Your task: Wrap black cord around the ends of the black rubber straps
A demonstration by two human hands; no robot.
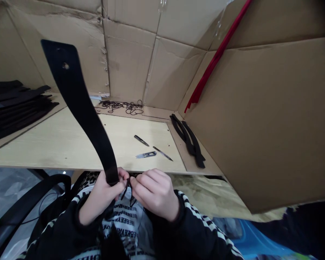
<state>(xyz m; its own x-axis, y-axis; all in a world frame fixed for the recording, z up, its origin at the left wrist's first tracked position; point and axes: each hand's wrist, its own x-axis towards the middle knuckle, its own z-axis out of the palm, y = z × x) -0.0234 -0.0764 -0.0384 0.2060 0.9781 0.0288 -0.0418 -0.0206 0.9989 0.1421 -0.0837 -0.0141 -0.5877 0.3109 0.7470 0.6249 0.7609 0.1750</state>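
A long black strap [85, 108] rises up and to the left from my left hand [101, 196]. Its squared far end has a small hole in it. My left fingers and thumb are closed around the strap's lower end. Close beside it, my right hand [155, 191] has its fingers pinched together on a thin black cord [124, 193], whose loose ends dangle between the two hands in front of my shirt. How the cord joins the strap is hidden by my fingers.
On the board tabletop [78, 146] lie black-handled snips [141, 140], grey snips [146, 155] and a slim pointed tool [163, 153]. Black cord [121, 105] tangles at the back. Straps are stacked left [16, 108] and lie right [189, 141]. Cardboard walls [273, 119] enclose the table; a red strip [216, 59] hangs there.
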